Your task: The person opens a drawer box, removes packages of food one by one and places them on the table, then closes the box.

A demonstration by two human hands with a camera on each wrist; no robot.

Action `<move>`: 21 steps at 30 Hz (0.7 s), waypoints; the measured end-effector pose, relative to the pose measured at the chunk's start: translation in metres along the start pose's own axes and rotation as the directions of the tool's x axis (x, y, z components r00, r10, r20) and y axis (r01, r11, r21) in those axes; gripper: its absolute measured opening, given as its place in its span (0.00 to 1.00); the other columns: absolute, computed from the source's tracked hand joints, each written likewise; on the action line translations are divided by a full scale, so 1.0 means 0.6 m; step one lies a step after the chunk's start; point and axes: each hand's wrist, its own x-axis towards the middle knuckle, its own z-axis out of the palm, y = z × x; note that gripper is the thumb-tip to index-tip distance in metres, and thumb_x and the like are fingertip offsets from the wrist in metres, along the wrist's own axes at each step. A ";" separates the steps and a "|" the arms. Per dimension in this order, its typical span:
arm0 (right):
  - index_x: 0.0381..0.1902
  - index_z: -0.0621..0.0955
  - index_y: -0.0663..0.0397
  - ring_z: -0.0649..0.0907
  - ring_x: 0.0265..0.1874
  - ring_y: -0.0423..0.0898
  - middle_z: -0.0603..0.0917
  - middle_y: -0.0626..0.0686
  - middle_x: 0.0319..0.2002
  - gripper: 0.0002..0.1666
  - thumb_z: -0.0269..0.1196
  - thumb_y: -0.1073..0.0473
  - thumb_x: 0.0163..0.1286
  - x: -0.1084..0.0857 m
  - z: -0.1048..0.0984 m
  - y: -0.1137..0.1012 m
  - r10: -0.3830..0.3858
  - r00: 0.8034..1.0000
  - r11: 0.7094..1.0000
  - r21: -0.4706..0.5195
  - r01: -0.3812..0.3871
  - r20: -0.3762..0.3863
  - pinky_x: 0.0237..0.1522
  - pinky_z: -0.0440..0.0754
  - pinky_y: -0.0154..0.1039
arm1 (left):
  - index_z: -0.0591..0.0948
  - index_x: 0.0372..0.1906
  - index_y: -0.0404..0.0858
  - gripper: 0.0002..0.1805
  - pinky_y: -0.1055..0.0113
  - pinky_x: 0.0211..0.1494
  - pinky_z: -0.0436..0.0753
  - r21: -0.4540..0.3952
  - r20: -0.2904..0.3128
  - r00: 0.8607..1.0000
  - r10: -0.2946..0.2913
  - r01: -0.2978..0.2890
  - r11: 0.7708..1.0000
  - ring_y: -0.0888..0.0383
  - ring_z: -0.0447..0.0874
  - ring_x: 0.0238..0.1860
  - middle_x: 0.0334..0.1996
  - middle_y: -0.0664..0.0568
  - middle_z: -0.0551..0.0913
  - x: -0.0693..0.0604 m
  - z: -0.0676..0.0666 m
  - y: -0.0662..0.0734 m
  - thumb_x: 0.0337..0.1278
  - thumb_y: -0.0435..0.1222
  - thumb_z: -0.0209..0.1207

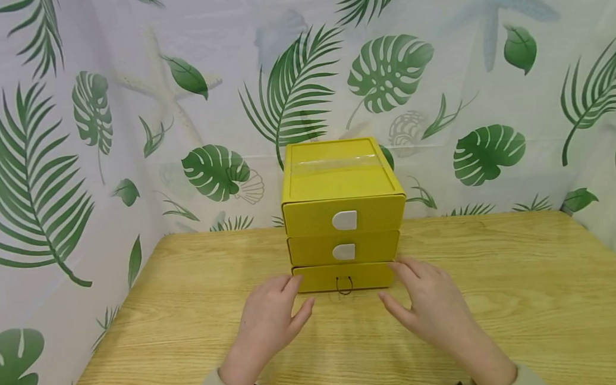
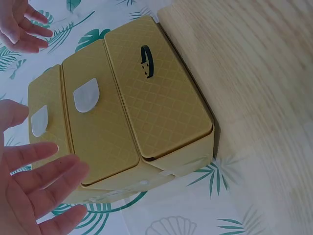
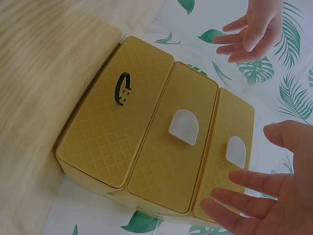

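Observation:
A yellow box with three stacked drawers (image 1: 342, 215) stands on the table near the back wall. White rounded tabs mark the top drawer (image 1: 310, 219) and middle drawer (image 1: 312, 250); a thin dark loop (image 1: 344, 285) hangs on the bottom drawer (image 1: 314, 280). My left hand (image 1: 270, 314) is in front of the box's lower left corner, fingers spread and holding nothing. On the other side, my right hand (image 1: 430, 300) is near the lower right corner, fingers extended and empty. Both wrist views show the hands apart from the drawer fronts.
The wood-grain table (image 1: 195, 272) spreads out on both sides of the box. Behind it and at the sides hangs a white cloth (image 1: 217, 115) printed with green leaves. Clear tape (image 1: 333, 164) crosses the box's top.

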 end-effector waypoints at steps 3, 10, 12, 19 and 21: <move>0.43 0.78 0.63 0.77 0.42 0.57 0.78 0.60 0.43 0.24 0.62 0.49 0.54 0.000 0.001 0.000 0.000 1.000 1.000 -0.004 0.000 -0.012 0.41 0.75 0.55 | 0.80 0.38 0.35 0.18 0.67 0.29 0.80 0.004 -0.006 1.000 0.008 -0.008 1.000 0.56 0.79 0.29 0.30 0.49 0.80 0.000 0.001 -0.001 0.50 0.46 0.58; 0.40 0.78 0.63 0.79 0.36 0.55 0.80 0.58 0.37 0.22 0.63 0.50 0.53 0.000 0.005 0.000 0.000 1.000 1.000 -0.012 0.000 -0.024 0.35 0.78 0.52 | 0.80 0.34 0.35 0.14 0.70 0.25 0.80 -0.041 -0.038 0.999 0.002 -0.004 0.999 0.57 0.78 0.27 0.28 0.49 0.80 0.003 0.000 -0.009 0.50 0.43 0.58; 0.39 0.78 0.62 0.79 0.35 0.54 0.80 0.57 0.36 0.22 0.64 0.50 0.53 0.001 0.006 0.001 -0.006 1.000 1.000 -0.012 0.006 -0.030 0.33 0.79 0.51 | 0.80 0.33 0.34 0.14 0.70 0.23 0.79 -0.055 -0.061 0.998 -0.002 -0.001 0.998 0.56 0.78 0.26 0.28 0.49 0.80 0.005 0.000 -0.014 0.50 0.42 0.58; 0.36 0.79 0.60 0.80 0.30 0.51 0.80 0.55 0.33 0.19 0.63 0.51 0.53 0.001 0.010 0.000 -0.026 0.999 1.000 -0.004 0.026 -0.032 0.28 0.79 0.47 | 0.80 0.34 0.34 0.12 0.67 0.25 0.80 -0.115 -0.165 0.985 -0.039 0.020 0.993 0.54 0.79 0.28 0.30 0.48 0.80 0.014 0.000 -0.030 0.49 0.39 0.59; 0.36 0.79 0.60 0.80 0.30 0.51 0.80 0.54 0.33 0.19 0.63 0.51 0.53 0.001 0.011 -0.001 -0.022 0.999 1.000 0.002 0.022 -0.032 0.27 0.79 0.47 | 0.80 0.36 0.33 0.12 0.66 0.26 0.80 -0.139 -0.188 0.980 -0.056 0.030 0.990 0.54 0.79 0.31 0.31 0.47 0.80 0.016 0.001 -0.035 0.50 0.38 0.58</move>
